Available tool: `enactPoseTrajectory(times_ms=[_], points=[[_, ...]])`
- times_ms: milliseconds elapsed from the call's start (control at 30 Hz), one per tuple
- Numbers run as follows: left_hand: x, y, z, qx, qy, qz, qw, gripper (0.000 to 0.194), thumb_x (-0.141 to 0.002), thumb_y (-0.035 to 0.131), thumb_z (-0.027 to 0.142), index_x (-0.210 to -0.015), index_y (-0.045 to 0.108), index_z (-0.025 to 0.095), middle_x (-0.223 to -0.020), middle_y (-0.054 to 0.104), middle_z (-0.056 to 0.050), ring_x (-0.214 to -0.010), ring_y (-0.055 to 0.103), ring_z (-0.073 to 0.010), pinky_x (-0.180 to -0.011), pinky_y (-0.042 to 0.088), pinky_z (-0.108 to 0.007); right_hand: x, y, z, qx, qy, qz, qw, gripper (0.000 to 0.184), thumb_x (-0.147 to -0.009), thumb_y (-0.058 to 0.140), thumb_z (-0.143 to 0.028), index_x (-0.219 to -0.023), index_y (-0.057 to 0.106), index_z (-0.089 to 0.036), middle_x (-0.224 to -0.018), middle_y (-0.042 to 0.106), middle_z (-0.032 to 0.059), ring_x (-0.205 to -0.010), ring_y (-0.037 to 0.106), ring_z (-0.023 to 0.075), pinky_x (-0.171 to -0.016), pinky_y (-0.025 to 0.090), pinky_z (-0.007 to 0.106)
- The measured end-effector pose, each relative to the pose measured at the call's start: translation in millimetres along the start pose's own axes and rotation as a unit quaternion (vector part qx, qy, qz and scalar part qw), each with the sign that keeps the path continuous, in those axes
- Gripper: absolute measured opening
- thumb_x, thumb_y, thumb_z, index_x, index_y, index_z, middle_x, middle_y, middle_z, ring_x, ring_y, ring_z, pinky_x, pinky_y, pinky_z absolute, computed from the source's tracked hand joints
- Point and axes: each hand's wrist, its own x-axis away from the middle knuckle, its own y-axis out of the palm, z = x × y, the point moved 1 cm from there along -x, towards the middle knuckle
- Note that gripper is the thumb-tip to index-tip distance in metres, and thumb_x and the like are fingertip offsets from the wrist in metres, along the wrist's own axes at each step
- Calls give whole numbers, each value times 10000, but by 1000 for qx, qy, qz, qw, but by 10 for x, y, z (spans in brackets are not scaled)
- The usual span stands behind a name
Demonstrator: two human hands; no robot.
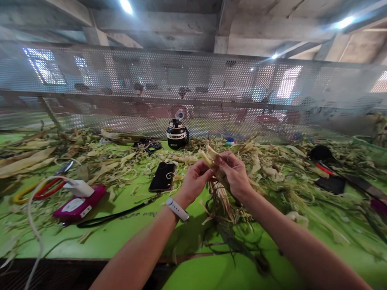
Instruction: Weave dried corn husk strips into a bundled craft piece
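Landmark: bottle [177, 136], upright at the far side of the green table [117, 238]. Husk [207, 158], pale and folded, is nearer me than the bottle and to its right, raised above the table in both hands.

Left hand [197, 179]: I read a narrow pinch, thumb and fingers closed on the husk's lower part. A pale band [177, 210] is on this wrist. Right hand [233, 174]: also narrow, thumb and fingers closed on the husk, just beside the left. Dry strips [224, 199] hang below the hands; I cannot tell whether they join the husk.

Phone [162, 177] lies flat, nearer me than the bottle and slightly left. Strap [119, 214] lies nearer me still, further left. Well left of the bottle: magenta power strip [79, 207] with white adapter [80, 188], then red and yellow handles [38, 192]. Loose leaves [117, 165] spread to both sides of the bottle; mesh screen [203, 80] stands behind it.
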Motion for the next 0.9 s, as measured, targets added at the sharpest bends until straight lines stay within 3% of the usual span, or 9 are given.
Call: enactPoseTrajectory(times_ms=[167, 333, 467, 567, 700, 800, 900], points=[[10, 5, -7, 5, 1, 8, 1000, 333, -604, 786, 372, -827, 657, 162, -762, 681, -19, -680, 630, -133, -619, 547, -257, 4, 19, -16, -19, 23, 25, 999, 221, -730, 657, -422, -737, 561, -223, -684, 519, -11, -611, 497, 124, -551, 431, 253], [-24, -78, -22, 17, -9, 55, 998, 337, -592, 792, 373, -792, 647, 144, -747, 684, -26, -649, 640, -129, -593, 542, -245, -163, -133, -145, -87, 19, 112, 990, 236, -731, 659, -445, -750, 549, -237, -679, 567, -22, -595, 528, 113, -541, 438, 237], [-110, -263, 9, 26, 7, 150, 988, 360, -557, 810, 369, -764, 620, 144, -733, 681, -19, -642, 647, -125, -540, 507, -201, -399, -503, -303, -149, -8, 200, 968, 184, -732, 677, -360, -750, 550, -229, -729, 597, -49, -606, 538, 76, -558, 437, 201], [-190, -456, 14, 45, 10, 225, 973, 336, -543, 823, 306, -740, 612, 133, -666, 659, -4, -614, 647, -112, -498, 466, -162, -564, -879, -369, -214, -23, 302, 929, 191, -733, 680, -269, -712, 502, -205, -648, 544, -90, -520, 486, 39, -536, 407, 170], [-262, -716, -4, 98, -10, 365, 926, 162, -658, 731, 130, -648, 570, 121, -572, 622, 12, -540, 620, -77, -465, 429, -130, -693, -1396, -323, -211, -28, 420, 882, 188, -816, 577, -284, -715, 438, -208, -593, 467, -101, -459, 420, 41, -484, 354, 172], [-284, -843, -22, 131, -28, 426, 895, 128, -738, 625, 47, -644, 568, 112, -587, 631, -8, -543, 620, -70, -488, 453, -127, -718, -1702, -217, -147, -7, 443, 884, 220, -863, 475, -338, -696, 401, -215, -533, 364, -94, -415, 340, 61, -447, 305, 201], [-288, -929, -25, 139, -25, 461, 876, 148, -762, 597, 25, -650, 554, 112, -590, 618, -2, -540, 613, -62, -541, 494, -137, -707, -1897, -147, -109, -7, 413, 904, 270, -868, 419, -367, -648, 346, -227, -501, 295, -93, -399, 275, 71, -432, 255, 230]])
